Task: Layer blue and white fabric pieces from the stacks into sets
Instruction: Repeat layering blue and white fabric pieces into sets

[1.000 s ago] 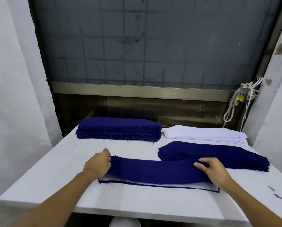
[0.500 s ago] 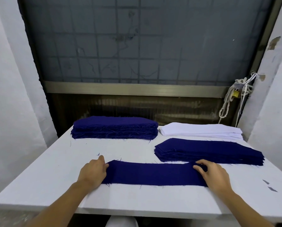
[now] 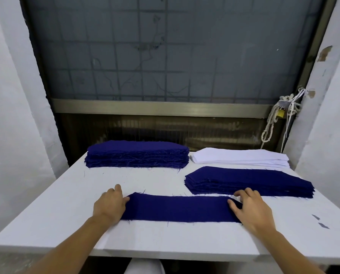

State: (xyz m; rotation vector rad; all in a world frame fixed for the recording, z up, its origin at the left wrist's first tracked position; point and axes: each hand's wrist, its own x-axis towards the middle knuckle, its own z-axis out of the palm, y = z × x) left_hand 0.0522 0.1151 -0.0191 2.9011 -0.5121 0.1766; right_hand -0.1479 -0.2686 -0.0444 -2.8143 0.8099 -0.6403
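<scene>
A long dark blue fabric strip (image 3: 177, 208) lies flat across the front of the white table (image 3: 66, 210). My left hand (image 3: 110, 205) rests on its left end, fingers spread and pressing down. My right hand (image 3: 251, 209) presses its right end the same way. Behind the right hand sits a low stack of blue pieces (image 3: 248, 182). A thick blue stack (image 3: 137, 154) stands at the back left, and a white stack (image 3: 242, 158) at the back right. No white layer shows under the front strip.
Two small dark fabric scraps (image 3: 321, 222) lie near the table's right edge. White walls close in on both sides. A rope with a padlock (image 3: 279, 113) hangs at the back right by a dark gridded panel.
The blue strip, raised and draped over a white piece a second ago, now lies flat and covers it. Both hands went from gripping its ends to pressing them down.
</scene>
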